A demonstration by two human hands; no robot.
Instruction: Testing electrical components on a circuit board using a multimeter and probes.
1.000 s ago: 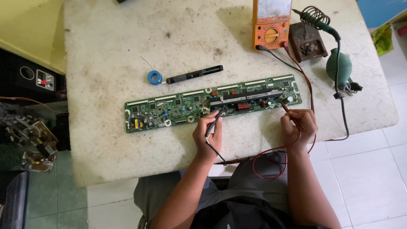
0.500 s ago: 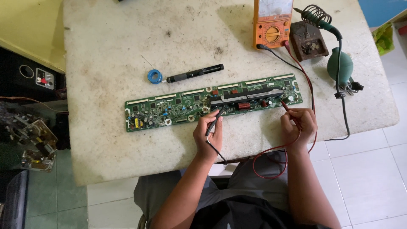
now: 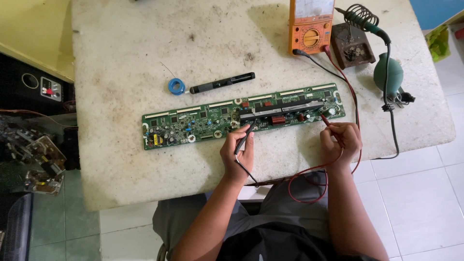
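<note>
A long green circuit board [image 3: 193, 123] lies across the white table [image 3: 145, 58]. My left hand [image 3: 238, 150] holds a black test probe [image 3: 245, 136] with its tip on the board near the black heat sink at mid-board. My right hand [image 3: 340, 142] holds a red test probe [image 3: 327, 122], its tip touching the board's right end. Black and red leads run from the probes up to an orange multimeter [image 3: 311, 26] at the table's far edge.
A blue solder spool [image 3: 176, 87] and a black pen-shaped tool [image 3: 222, 83] lie behind the board. A soldering iron in its coil stand [image 3: 360, 19] and a green bulb [image 3: 388, 75] sit at the right. Electronic parts [image 3: 34, 154] lie on the floor to the left.
</note>
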